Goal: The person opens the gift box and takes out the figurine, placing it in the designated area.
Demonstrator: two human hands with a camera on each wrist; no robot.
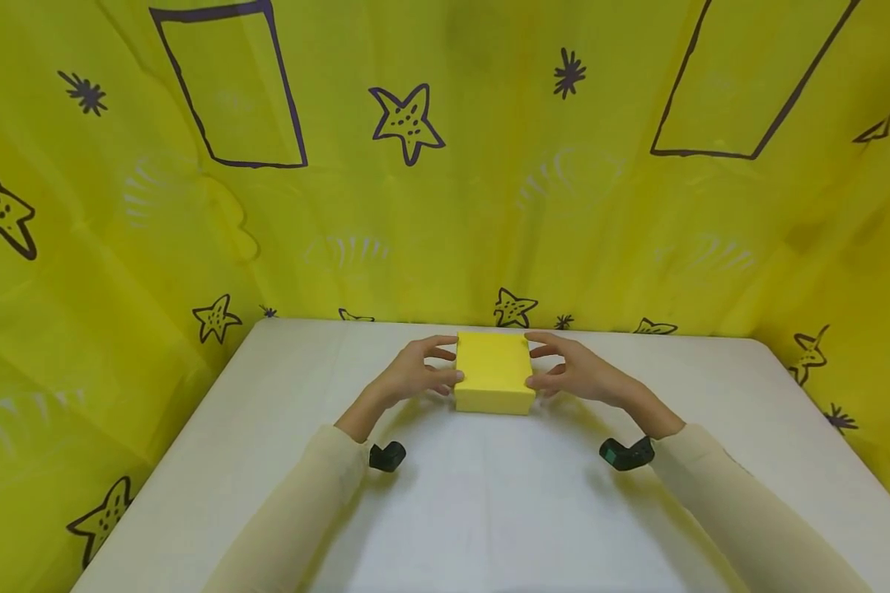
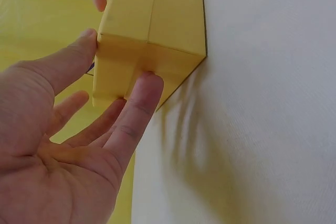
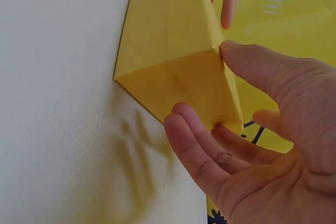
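A yellow box (image 1: 494,361) stands on the white table (image 1: 445,494), near its far edge, with a hand at each side. My left hand (image 1: 413,372) holds its left side; in the left wrist view the thumb touches an upper corner of the box (image 2: 152,14) and a fingertip (image 2: 149,80) meets the side face. At the right side my right hand (image 1: 582,372) holds it likewise, thumb (image 3: 231,51) on an upper edge in the right wrist view, other fingers bent along the side face. Whether every fingertip there touches the box (image 3: 173,30), I cannot tell.
Yellow curtains (image 1: 460,222) with dark starfish drawings hang behind the table and along both its sides. A dark wrist device (image 1: 388,456) sits at the left wrist, another dark device (image 1: 626,454) at the right. Shadows of the arms fall on the tabletop.
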